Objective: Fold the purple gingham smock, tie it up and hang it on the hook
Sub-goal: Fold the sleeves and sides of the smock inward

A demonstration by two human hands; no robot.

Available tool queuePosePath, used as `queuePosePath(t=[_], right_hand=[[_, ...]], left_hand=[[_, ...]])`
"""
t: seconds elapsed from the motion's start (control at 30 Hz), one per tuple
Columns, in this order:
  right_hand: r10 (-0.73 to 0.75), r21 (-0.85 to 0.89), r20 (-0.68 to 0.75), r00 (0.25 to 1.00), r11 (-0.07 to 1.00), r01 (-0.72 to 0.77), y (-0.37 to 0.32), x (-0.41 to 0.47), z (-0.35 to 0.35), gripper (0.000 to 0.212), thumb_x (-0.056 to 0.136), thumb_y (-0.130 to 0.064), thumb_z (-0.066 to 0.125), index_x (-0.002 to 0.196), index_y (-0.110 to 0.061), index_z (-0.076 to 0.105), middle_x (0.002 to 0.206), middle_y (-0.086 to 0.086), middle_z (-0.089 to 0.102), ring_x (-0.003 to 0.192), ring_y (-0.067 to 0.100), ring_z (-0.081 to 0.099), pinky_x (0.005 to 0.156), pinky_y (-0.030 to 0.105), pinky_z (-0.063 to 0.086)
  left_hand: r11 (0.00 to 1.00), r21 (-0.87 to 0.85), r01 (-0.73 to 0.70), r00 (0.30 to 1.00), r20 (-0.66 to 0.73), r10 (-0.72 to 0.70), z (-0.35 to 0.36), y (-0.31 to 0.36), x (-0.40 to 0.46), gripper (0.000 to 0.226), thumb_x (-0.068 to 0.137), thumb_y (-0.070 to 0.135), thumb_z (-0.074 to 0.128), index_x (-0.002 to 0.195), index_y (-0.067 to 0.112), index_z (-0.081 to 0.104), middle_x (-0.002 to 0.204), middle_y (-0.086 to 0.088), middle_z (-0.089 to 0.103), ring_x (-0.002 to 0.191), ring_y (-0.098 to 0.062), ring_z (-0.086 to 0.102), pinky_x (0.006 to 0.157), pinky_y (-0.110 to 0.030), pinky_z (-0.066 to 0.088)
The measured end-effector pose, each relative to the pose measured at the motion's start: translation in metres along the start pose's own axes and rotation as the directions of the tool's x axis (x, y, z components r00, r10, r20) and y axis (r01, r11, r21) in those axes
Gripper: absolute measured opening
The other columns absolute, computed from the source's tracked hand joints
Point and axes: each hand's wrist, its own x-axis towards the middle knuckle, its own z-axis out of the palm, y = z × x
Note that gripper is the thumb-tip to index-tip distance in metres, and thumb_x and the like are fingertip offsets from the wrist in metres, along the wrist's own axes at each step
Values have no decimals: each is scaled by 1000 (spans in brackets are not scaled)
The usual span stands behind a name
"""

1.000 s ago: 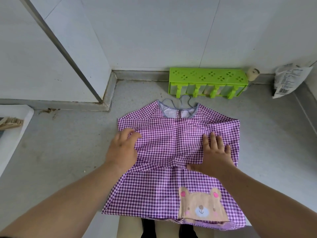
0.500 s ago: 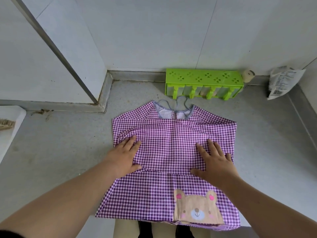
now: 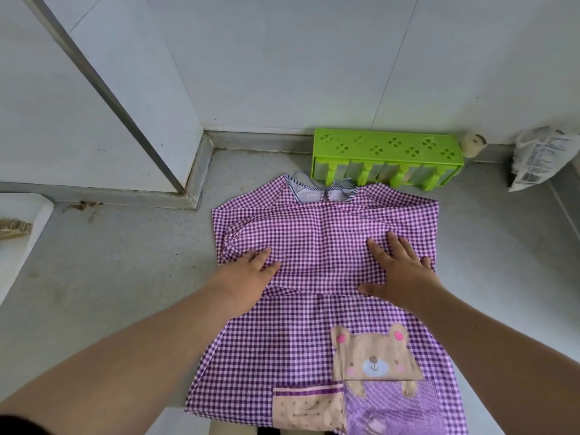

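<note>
The purple gingham smock [image 3: 323, 240] lies flat on the grey counter [image 3: 119, 277], neck towards the wall, both sleeves folded across its chest. A bear patch and pocket [image 3: 373, 362] show on the lower right of the skirt, whose hem hangs over the front edge. My left hand [image 3: 248, 274] rests palm down on the left of the folded sleeves, fingers spread. My right hand [image 3: 401, 271] presses flat on the right side. Neither hand grips the cloth. The thin neck ties [image 3: 301, 177] trail behind the collar. No hook is in sight.
A green plastic rack [image 3: 386, 152] stands against the back wall just behind the collar. A crumpled white packet [image 3: 539, 158] leans in the right corner. A small beige object [image 3: 472, 144] sits beside the rack. A white tray edge [image 3: 22, 215] is at the left.
My left hand has gone from bunched on the cloth to flat, and both hands have slid slightly outward and down over the folded sleeves. The camera has tilted down, showing more of the pocket.
</note>
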Motion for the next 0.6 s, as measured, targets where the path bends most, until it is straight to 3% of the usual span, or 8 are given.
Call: queuePosePath(t=[0.13,0.23,0.37,0.47,0.6], right_hand=[[7,-70,-84,996,997,-13,-18,-14,4,100,87,-80,47,161,-43,-8,172,4,-17,158,31,-12,126,61,7],[-171,-90,-165,971,983,158,-39,-46,24,85,96,-69,43,161,-44,-6,172,2,-12,159,28,-9,127,57,5],[-185,-38,-41,982,982,184,-56,-67,50,91,91,-82,34,161,-44,-8,171,-4,-20,157,22,-18,128,50,1],[-164,-40,-24,986,986,163,-58,-64,50,93,89,-84,32,161,-43,-9,170,-4,-22,157,21,-20,127,50,-1],[-162,-39,-13,987,986,161,-57,-63,50,94,88,-85,34,161,-45,-9,171,-3,-20,157,21,-18,127,50,1]], left_hand=[[999,20,38,999,21,-39,-11,0,8,88,100,-4,42,169,30,-1,176,-5,-16,163,-32,1,124,-57,32],[997,52,57,998,33,-59,-16,0,10,88,100,-2,44,169,28,-3,176,-6,-16,163,-34,3,123,-57,34],[994,104,21,1000,-25,-18,-24,-7,6,82,102,8,50,169,28,9,177,-8,-2,160,-34,18,124,-53,33],[993,102,-62,990,-116,74,-16,-11,-4,73,102,12,53,167,28,24,176,-7,13,156,-31,26,125,-51,31],[990,63,-125,978,-159,134,9,-12,-24,72,101,12,53,165,31,27,174,-4,18,155,-28,27,126,-50,29]])
